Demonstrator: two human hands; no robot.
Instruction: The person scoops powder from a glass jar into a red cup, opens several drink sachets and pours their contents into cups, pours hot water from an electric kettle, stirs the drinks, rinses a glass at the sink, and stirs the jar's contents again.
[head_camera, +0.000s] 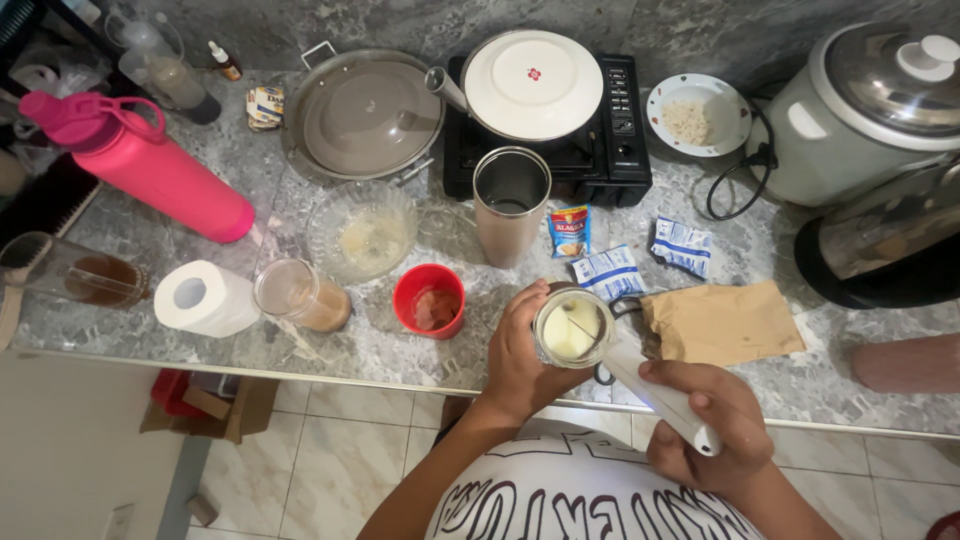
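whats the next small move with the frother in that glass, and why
Probably keep the white handheld frother low and centred in the small glass. Its thin whisk shaft already dips into the pale creamy liquid, the left hand wraps the glass at the counter edge, and the right hand grips the handle. Lifting it risks splatter.

Home kitchen: marble desk bearing portable stove, rice cooker, lidded pan; tiled floor.

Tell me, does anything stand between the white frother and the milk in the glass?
Nothing visible does. The right hand holds the white handheld frother, and its thin wand already reaches into the open glass of pale milk, which the left hand grips.
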